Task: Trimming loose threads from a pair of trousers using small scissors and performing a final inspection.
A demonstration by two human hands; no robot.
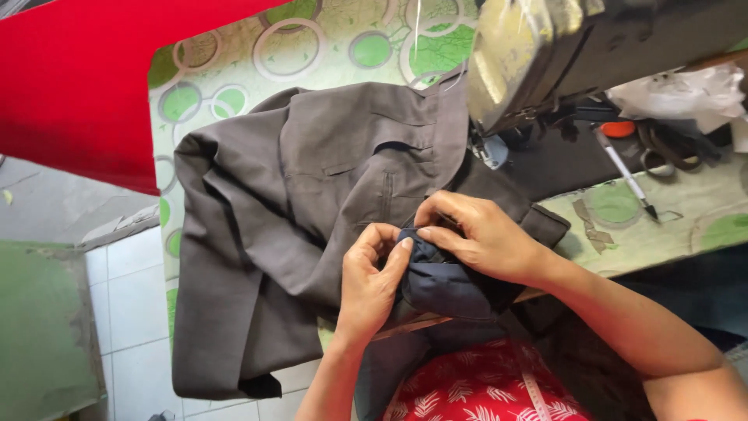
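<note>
Two hands pinch a dark navy fabric fold [436,281] at the worktop [623,226] edge: left hand [370,281] and right hand [479,234] closed on it; grey garment [296,210] beneath, sewing machine [545,54] behind.

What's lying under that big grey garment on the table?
Under the grey garment lies a tablecloth patterned with green circles. What the covered part of the table holds cannot be seen.

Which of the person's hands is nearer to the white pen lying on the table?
The right. The right hand pinches the dark blue fabric just left of and below the white pen. The left hand holds the same fabric farther left, so it is farther from the pen.
</note>
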